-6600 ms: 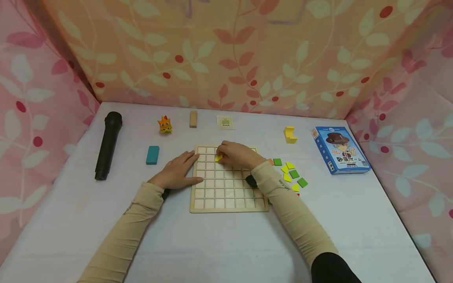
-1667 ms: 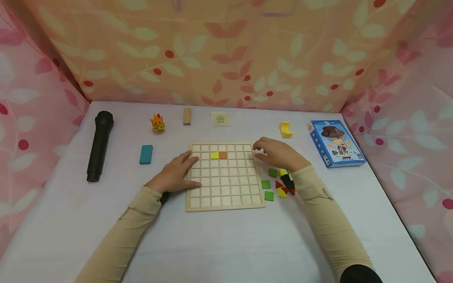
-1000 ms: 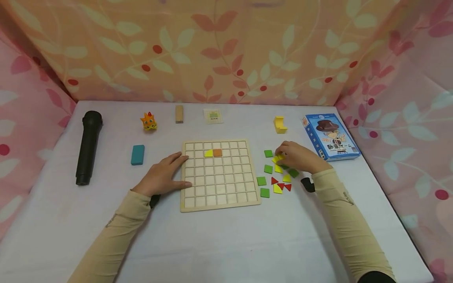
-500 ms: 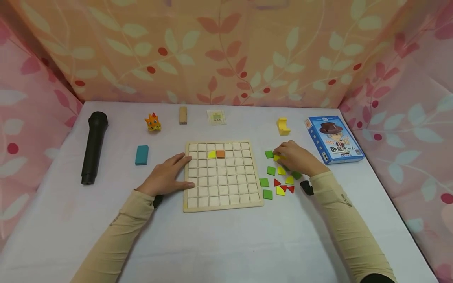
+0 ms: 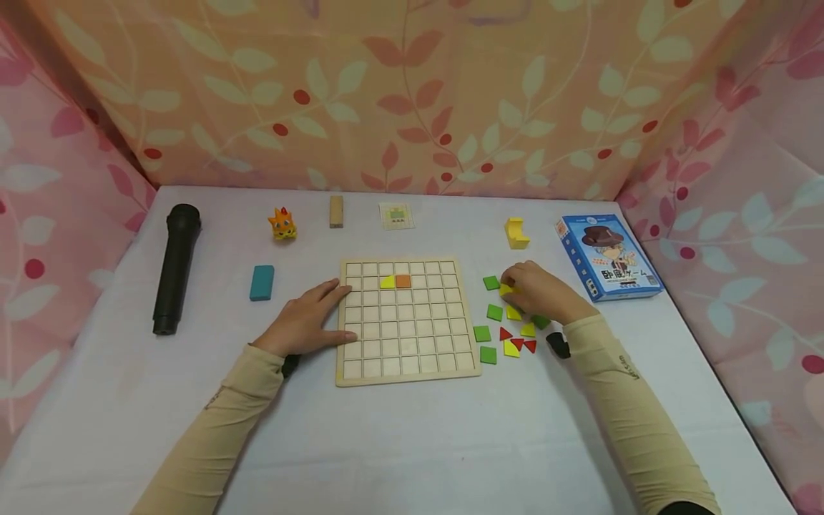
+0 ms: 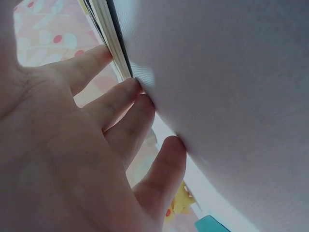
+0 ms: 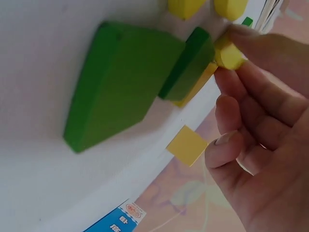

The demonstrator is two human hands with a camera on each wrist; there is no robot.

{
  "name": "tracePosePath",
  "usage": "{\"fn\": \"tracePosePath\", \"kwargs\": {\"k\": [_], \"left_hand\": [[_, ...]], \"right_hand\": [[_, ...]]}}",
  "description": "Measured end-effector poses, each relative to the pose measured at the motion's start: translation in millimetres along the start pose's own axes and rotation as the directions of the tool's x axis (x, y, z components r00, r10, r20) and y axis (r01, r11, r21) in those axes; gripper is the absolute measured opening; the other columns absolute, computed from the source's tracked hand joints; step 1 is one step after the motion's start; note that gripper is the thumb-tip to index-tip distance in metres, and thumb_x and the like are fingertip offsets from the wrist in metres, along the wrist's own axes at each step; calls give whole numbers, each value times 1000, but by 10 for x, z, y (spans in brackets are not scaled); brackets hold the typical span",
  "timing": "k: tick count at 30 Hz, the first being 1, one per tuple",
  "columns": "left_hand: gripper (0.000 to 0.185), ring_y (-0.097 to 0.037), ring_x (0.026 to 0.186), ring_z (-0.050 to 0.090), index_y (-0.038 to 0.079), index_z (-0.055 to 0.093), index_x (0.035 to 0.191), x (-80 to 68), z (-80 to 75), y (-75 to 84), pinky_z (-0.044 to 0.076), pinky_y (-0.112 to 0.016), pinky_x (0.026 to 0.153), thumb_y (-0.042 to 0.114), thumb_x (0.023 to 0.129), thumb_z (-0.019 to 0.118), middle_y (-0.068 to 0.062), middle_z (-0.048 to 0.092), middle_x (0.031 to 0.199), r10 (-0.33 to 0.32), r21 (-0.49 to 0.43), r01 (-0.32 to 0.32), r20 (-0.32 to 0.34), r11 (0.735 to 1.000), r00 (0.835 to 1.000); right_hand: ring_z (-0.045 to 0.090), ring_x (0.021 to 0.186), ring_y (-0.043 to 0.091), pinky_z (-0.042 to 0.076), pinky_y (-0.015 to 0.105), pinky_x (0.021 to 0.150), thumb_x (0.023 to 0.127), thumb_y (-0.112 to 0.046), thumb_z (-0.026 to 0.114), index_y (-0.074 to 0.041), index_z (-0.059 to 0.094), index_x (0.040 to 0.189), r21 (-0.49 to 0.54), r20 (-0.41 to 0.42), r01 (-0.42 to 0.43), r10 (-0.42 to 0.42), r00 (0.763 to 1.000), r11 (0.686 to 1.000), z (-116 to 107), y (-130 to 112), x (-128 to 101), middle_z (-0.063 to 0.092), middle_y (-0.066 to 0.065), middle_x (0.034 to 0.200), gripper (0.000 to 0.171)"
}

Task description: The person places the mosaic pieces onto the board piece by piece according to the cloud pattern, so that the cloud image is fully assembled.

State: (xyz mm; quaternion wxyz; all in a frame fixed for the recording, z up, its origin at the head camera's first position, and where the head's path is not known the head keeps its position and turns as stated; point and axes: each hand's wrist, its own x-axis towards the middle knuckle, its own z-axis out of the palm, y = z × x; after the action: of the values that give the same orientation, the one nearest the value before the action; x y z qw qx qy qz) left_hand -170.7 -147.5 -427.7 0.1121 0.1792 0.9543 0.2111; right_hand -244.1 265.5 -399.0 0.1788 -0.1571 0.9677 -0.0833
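Note:
A wooden grid board (image 5: 407, 361) lies in the middle of the white table, with a yellow quarter-round tile (image 5: 387, 282) and an orange square tile (image 5: 403, 281) in its second row. My left hand (image 5: 307, 320) lies flat against the board's left edge, fingers straight (image 6: 126, 104). My right hand (image 5: 539, 292) is over the loose tiles to the right of the board and pinches a yellow tile (image 5: 506, 289) (image 7: 228, 56) between thumb and fingertips. Green squares (image 5: 494, 312) (image 7: 120, 104), red triangles (image 5: 517, 342) and yellow tiles (image 5: 511, 348) lie around it.
A black microphone (image 5: 175, 265) lies at the far left, a teal block (image 5: 261, 282) beside it. Along the back stand an orange toy (image 5: 282, 224), a wooden block (image 5: 335, 211), a pattern card (image 5: 395, 215) and a yellow block (image 5: 516, 233). A blue game box (image 5: 608, 256) lies far right.
My right hand left the board after the orange tile was set beside the yellow one, moved right to the loose tiles and took hold of a yellow tile. The left hand stayed.

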Motion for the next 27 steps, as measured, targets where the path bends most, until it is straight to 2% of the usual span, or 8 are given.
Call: {"fn": "tracePosePath", "kwargs": {"k": [4, 8, 12, 18, 21, 27], "left_hand": [[87, -40, 138, 30, 11, 35, 149, -6, -8, 16, 31, -66, 100, 53, 81, 70, -18, 27, 155, -2, 2, 2, 1, 1000, 1000], [87, -40, 138, 31, 10, 35, 148, -13, -11, 20, 32, -65, 100, 53, 81, 70, -18, 28, 155, 1, 8, -1, 0, 1000, 1000], [86, -40, 138, 32, 11, 36, 148, -11, -8, 17, 32, -65, 100, 53, 81, 70, -18, 28, 154, 7, 12, -7, -5, 1000, 1000], [86, -40, 138, 32, 11, 36, 148, -10, -4, 9, 32, -64, 99, 53, 81, 70, -17, 28, 154, 12, 11, -12, -12, 1000, 1000], [87, -39, 139, 31, 11, 35, 148, -12, -5, 5, 32, -64, 100, 54, 81, 70, -17, 27, 155, 4, 11, -4, -7, 1000, 1000], [87, -38, 140, 29, 14, 34, 150, -13, 8, 6, 31, -64, 100, 55, 81, 69, -15, 26, 156, -12, 1, 12, 9, 1000, 1000]], "right_hand": [[54, 89, 23, 51, 36, 81, 93, -16, 64, -9, 57, 115, 87, -10, -9, 10, 1000, 996, -15, -29, 1, 59, 7, 98, 24], [55, 91, 22, 50, 40, 85, 93, -8, 63, -9, 60, 113, 133, -87, 101, -90, 992, 986, -61, -92, -8, 62, 6, 99, 21], [58, 95, 21, 50, 43, 89, 92, -5, 63, -5, 64, 113, 181, -184, 256, -223, 957, 950, -86, -238, 24, 65, 6, 104, 22], [61, 95, 19, 51, 39, 87, 91, -5, 64, -6, 70, 111, 258, -249, 379, -318, 915, 889, -44, -583, 203, 67, 5, 101, 20], [62, 91, 19, 51, 37, 83, 91, -7, 64, -6, 70, 111, 267, -255, 395, -330, 909, 879, -22, -753, 309, 68, 5, 99, 20], [62, 85, 19, 51, 35, 78, 91, -11, 65, -6, 66, 106, 319, -222, 329, -267, 938, 889, 32, -970, 471, 68, 7, 97, 16]]}}
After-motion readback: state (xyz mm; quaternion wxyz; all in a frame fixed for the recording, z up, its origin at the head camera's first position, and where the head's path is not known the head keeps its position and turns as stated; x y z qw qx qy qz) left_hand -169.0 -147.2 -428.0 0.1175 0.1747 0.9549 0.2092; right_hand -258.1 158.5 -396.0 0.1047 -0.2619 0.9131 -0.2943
